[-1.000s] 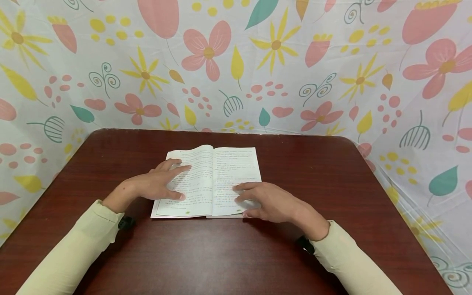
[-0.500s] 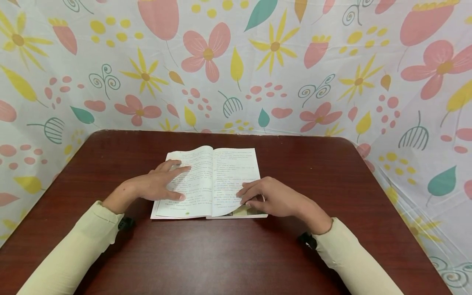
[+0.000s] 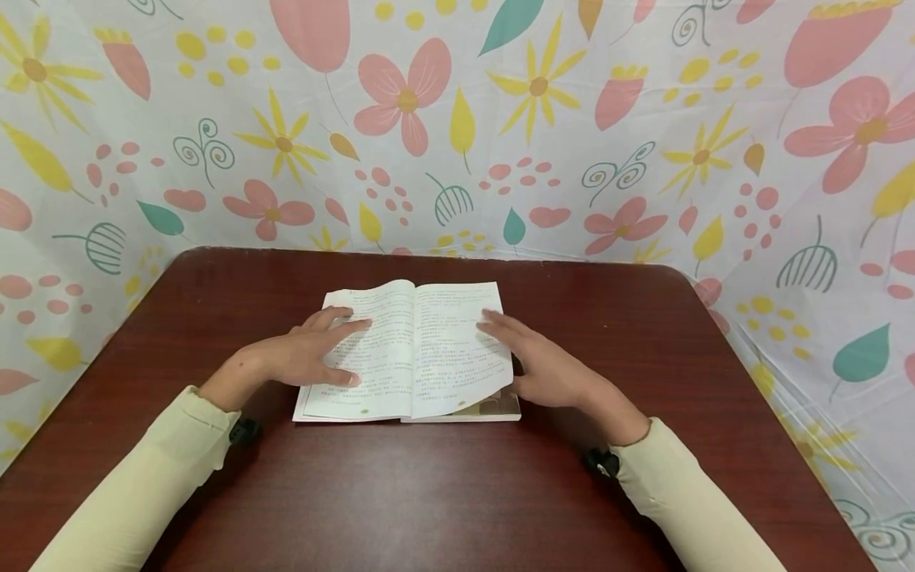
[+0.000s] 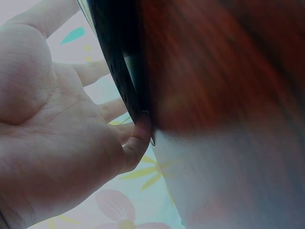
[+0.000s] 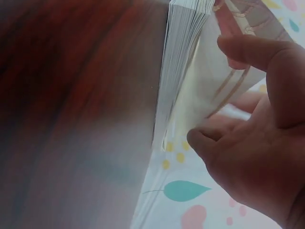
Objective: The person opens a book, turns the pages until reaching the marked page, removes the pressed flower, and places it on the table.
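Observation:
An open book [image 3: 386,361] lies on the table, small printed lines running across both pages. My left hand [image 3: 303,353] rests on the left page with its fingers spread. In the left wrist view, that hand [image 4: 62,119] reaches along the book's dark edge. At the right side, my right hand [image 3: 550,369] holds the outer edge of a lifted page [image 3: 450,349], fingers on top and thumb beneath. The right wrist view shows the thumb against the page's illustrated underside [image 5: 209,81], above the thick stack of pages [image 5: 178,62]. A coloured picture [image 3: 493,405] shows under the raised corner.
The dark red-brown table [image 3: 372,500] extends around the book on all sides. Behind it hangs a white curtain [image 3: 457,230] with pink, yellow and green flower prints. Both forearms, in pale sleeves [image 3: 143,477], come in from the front edge.
My right hand has moved from the right page's lower corner up and outward along its edge. The page has come up at that corner, uncovering a picture. My left hand stays in place.

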`<state>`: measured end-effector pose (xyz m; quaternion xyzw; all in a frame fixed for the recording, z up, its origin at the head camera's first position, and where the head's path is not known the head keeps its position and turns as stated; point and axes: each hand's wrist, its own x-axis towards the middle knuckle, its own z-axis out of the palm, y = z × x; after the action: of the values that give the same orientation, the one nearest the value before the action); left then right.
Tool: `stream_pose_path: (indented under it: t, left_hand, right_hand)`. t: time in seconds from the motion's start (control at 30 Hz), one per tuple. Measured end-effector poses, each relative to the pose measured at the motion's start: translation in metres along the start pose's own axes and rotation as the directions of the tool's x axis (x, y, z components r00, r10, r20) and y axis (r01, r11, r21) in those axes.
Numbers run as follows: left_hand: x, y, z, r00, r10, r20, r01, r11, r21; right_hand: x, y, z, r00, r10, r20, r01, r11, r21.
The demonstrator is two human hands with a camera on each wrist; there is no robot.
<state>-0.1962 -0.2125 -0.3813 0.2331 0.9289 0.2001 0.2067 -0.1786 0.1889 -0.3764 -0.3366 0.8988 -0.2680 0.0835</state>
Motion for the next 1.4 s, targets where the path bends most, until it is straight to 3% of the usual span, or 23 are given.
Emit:
stream_pose_path:
  t: [0.13, 0.27, 0.43, 0.67, 0.77, 1.03, 1.27, 1.4]
  left_hand:
    - [0.0, -0.001, 0.0, 1.0, 0.003, -0.001, -0.003, 1.0, -0.001]
    - [-0.001, -0.001, 0.0, 1.0, 0.005, -0.001, -0.005, 1.0, -0.003]
    - [-0.001, 0.0, -0.001, 1.0, 0.009, -0.001, -0.009, 1.0, -0.006]
    - [-0.001, -0.001, -0.001, 1.0, 0.011, -0.001, -0.011, 1.0, -0.003]
    - [0.0, -0.001, -0.001, 1.0, 0.01, -0.001, -0.01, 1.0, 0.002]
    - [-0.001, -0.002, -0.001, 1.0, 0.013, 0.001, -0.013, 1.0, 0.005]
    - [-0.001, -0.002, -0.001, 1.0, 0.011, 0.004, -0.011, 1.0, 0.0]
    - [-0.001, -0.002, -0.001, 1.0, 0.007, 0.008, -0.007, 1.0, -0.002]
  right_hand:
    - [0.001, 0.001, 0.001, 0.996, 0.075, -0.04, -0.073, 0.996, 0.059]
    - [0.004, 0.003, 0.004, 0.995, 0.083, -0.058, -0.069, 0.972, 0.223]
    - [0.008, 0.001, 0.006, 0.994, 0.103, -0.045, -0.072, 0.889, 0.453]
    - [0.007, -0.001, 0.008, 0.961, 0.273, -0.036, -0.204, 0.792, 0.576]
    - [0.008, 0.0, 0.008, 0.966, 0.255, -0.045, -0.185, 0.8, 0.571]
    - [0.006, -0.01, 0.012, 0.994, 0.105, -0.023, -0.081, 0.876, 0.475]
    - [0.002, -0.031, 0.016, 1.0, -0.009, 0.018, -0.001, 0.881, 0.474]
    - [0.0, -0.047, 0.02, 0.997, -0.073, 0.025, 0.057, 0.909, 0.413]
